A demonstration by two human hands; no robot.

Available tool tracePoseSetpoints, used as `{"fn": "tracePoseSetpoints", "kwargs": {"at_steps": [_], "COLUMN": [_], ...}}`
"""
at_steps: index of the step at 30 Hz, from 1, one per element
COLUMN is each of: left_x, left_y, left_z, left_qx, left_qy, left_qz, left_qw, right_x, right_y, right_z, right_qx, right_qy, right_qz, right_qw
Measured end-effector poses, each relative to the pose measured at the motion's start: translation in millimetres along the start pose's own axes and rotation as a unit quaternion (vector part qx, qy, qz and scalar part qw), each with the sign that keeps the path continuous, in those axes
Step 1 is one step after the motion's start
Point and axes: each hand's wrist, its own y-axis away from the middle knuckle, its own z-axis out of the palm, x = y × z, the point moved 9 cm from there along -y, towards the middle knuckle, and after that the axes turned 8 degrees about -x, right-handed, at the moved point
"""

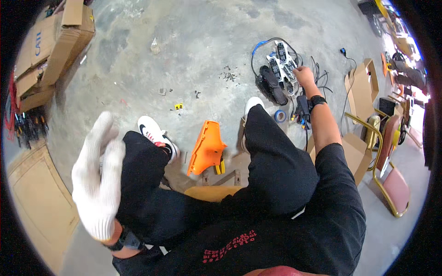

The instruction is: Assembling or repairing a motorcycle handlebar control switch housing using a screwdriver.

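My left hand (pixel 99 175), in a white knit glove, is raised at the left above my thigh, fingers extended and slightly bent, holding nothing. My bare right hand (pixel 305 77) reaches to the upper right, fingers closed on the edge of a white-and-black device assembly (pixel 280 54) lying among cables on the concrete floor. Black padded pieces (pixel 271 85) lie against its left side. A blue tape roll (pixel 280 116) and a black cabled box (pixel 301 108) are below it. An orange plastic shell (pixel 205 149) sits between my feet, with a yellow piece under it.
Cardboard boxes (pixel 48 50) stand at upper left above dark tools (pixel 32 126) and a beige board (pixel 39 193). Opened cardboard (pixel 359 92), chairs with pink seats (pixel 393 188) and clutter are at the right. Small dark bits (pixel 229 73) and a yellow piece (pixel 178 106) lie on the floor (pixel 184 46).
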Motion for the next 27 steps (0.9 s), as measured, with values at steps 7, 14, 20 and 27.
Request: {"fn": "tracePoseSetpoints", "kwargs": {"at_steps": [7, 14, 20, 27], "left_x": [-36, -33, -43, -29], "left_y": [-18, -26, -18, -10], "left_z": [11, 19, 20, 30], "left_qx": [-0.029, -0.058, -0.060, -0.089], "left_qy": [-0.023, -0.118, -0.143, -0.059], "left_qz": [-0.076, -0.065, -0.101, -0.009], "left_qw": [0.996, 0.989, 0.983, 0.994], "right_x": [-13, -50, -63, -54], "right_y": [-73, -95, -107, -106], "right_z": [0, 9, 25, 16], "right_qx": [0.088, 0.062, 0.024, 0.007], "right_qy": [0.108, 0.066, 0.180, 0.157], "right_qz": [-0.029, -0.035, 0.020, -0.018], "right_qw": [0.990, 0.995, 0.983, 0.987]}}
